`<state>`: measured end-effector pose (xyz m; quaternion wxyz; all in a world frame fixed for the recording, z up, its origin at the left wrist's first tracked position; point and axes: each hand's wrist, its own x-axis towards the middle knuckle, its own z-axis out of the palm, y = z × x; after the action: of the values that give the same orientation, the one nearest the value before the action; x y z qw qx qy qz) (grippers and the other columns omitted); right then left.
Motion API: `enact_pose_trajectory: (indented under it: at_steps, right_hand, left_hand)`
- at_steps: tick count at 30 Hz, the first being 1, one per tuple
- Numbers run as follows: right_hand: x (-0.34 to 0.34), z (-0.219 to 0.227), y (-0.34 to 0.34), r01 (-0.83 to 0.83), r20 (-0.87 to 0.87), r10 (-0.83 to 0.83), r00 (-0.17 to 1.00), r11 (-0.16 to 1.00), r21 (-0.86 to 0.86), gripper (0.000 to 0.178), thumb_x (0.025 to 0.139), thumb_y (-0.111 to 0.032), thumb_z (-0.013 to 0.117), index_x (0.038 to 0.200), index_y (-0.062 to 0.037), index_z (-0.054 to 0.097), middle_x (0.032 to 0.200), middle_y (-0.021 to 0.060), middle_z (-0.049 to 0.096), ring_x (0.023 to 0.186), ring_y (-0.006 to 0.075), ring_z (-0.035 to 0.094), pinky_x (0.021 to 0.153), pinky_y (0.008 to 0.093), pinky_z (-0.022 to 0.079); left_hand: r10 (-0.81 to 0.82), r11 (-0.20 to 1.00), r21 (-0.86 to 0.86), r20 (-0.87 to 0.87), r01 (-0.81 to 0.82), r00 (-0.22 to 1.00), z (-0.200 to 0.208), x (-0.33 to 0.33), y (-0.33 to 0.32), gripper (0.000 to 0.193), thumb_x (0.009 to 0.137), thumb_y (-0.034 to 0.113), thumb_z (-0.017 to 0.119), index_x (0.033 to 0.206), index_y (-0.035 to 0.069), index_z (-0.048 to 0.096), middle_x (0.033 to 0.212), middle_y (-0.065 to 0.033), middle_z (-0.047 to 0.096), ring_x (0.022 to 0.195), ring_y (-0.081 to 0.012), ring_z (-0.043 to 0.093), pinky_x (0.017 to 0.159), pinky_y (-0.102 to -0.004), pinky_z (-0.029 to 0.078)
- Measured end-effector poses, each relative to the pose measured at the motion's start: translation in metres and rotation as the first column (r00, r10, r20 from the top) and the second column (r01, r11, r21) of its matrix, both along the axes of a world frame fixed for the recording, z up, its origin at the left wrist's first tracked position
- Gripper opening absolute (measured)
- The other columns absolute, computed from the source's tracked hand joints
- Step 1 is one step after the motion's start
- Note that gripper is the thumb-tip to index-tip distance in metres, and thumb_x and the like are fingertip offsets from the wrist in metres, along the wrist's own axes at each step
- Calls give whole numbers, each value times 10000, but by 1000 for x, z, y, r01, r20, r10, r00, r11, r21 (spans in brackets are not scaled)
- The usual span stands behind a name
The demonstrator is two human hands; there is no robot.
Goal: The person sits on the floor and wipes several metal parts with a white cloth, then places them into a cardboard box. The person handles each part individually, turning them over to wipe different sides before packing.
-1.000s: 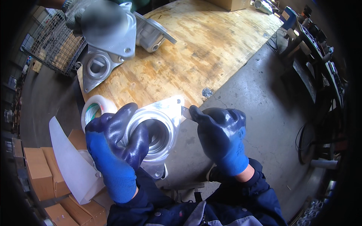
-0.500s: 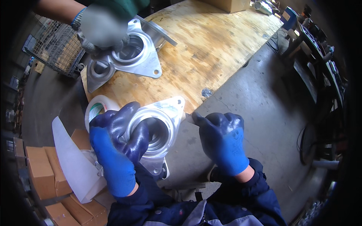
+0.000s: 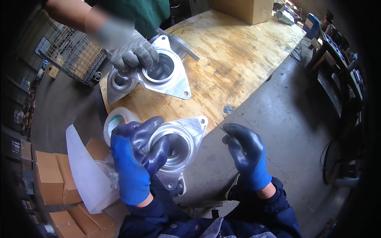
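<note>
My left hand (image 3: pixel 139 158), in a blue knit glove with a dark coated palm, is closed on the near rim of a silver flanged metal housing (image 3: pixel 194 129). That part has a round bore and pointed corners with bolt holes, and is held at the table's near edge. To its right, apart from it, my right hand (image 3: pixel 246 156) is raised with fingers loosely bent and nothing visible in them. A roll of clear tape (image 3: pixel 131 115) stands just behind my left hand. A white sheet (image 3: pixel 85 166) hangs to the left.
Across the plywood table (image 3: pixel 234 51), a co-worker's grey-gloved hand (image 3: pixel 135 53) rests on similar metal housings (image 3: pixel 176 85). A cardboard box (image 3: pixel 242 10) sits at the far end. Cardboard cartons (image 3: pixel 49 174) stand low left, a wire cage (image 3: pixel 75 51) farther back. A cluttered bench (image 3: pixel 337 63) is at right.
My right hand has turned and drawn away from the table corner, its fingers loosening. My left hand keeps its hold on the housing. The whole view has shifted slightly.
</note>
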<state>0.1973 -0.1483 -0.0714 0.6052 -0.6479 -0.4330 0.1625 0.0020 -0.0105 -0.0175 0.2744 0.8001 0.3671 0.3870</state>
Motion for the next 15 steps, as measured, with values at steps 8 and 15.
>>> enact_pose_trajectory:
  at_steps: [8, 15]
  right_hand:
    - [0, -2, -1, 28, 30, -28, 999, 999, 20, 217, 905, -66, 632, 1106, 9, 665, 850, 145, 708, 744, 251, 705, 688, 339, 534]
    - [0, 8, -3, -35, 69, 41, 997, 996, -86, 212, 943, -11, 566, 1139, 16, 640, 943, 132, 690, 817, 208, 692, 740, 319, 535]
  left_hand:
    - [-43, 999, 32, -54, 45, 998, -4, -5, 7, 546, 749, 0, 776, 1205, 43, 478, 1148, -154, 692, 1048, -224, 661, 962, -345, 508]
    - [-19, 997, 68, -113, 27, 993, -3, -8, 8, 523, 753, 0, 773, 1191, 32, 487, 1146, -148, 693, 1039, -224, 660, 952, -340, 513]
